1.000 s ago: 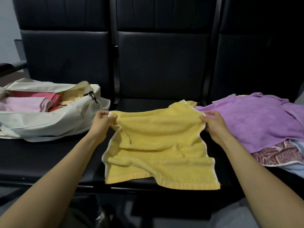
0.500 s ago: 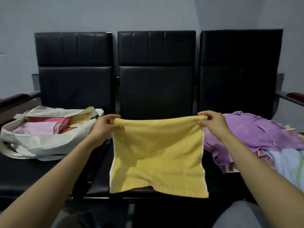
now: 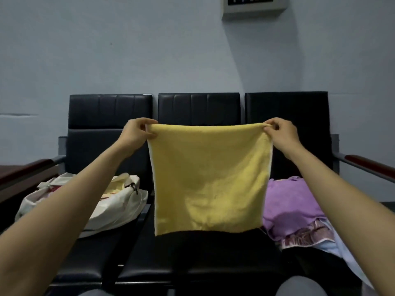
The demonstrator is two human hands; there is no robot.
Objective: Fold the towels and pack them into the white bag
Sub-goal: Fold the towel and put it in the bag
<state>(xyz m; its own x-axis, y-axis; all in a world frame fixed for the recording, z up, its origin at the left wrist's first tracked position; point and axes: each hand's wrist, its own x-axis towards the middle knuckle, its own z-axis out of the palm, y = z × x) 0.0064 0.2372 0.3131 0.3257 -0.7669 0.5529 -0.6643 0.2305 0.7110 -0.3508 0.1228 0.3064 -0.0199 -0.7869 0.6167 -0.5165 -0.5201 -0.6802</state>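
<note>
Head view, item list, all places given from the middle seat [image 3: 198,255] of a black three-seat bench.

1. Yellow towel [image 3: 209,180]: held up in the air above the middle seat, spread flat and hanging straight down, its top edge level with the seat's backrest and its bottom edge clear of the cushion. A white border shows along both side edges.
2. Left hand [image 3: 136,133]: above the middle seat's left edge, thumb and fingers pinching the towel's top left corner.
3. Right hand [image 3: 282,133]: above the middle seat's right edge, fingers curled and pinching the towel's top right corner.
4. White bag [image 3: 119,208]: lying on the seat to the left of the middle seat, mouth open, a strap with a dark clip across its top. Pale yellow and some red cloth show inside; the left forearm hides the rest.
5. Purple towel [image 3: 288,206]: crumpled in a heap on the seat to the right of the middle seat, partly behind the yellow towel.
6. Patterned cloth [image 3: 307,236], reddish brown: under the purple towel's front edge.
7. Pale blue cloth [image 3: 339,248]: beneath the patterned cloth, at the front of that right-hand seat.
8. Grey wall box [image 3: 254,5]: high on the wall above the middle seat.
</note>
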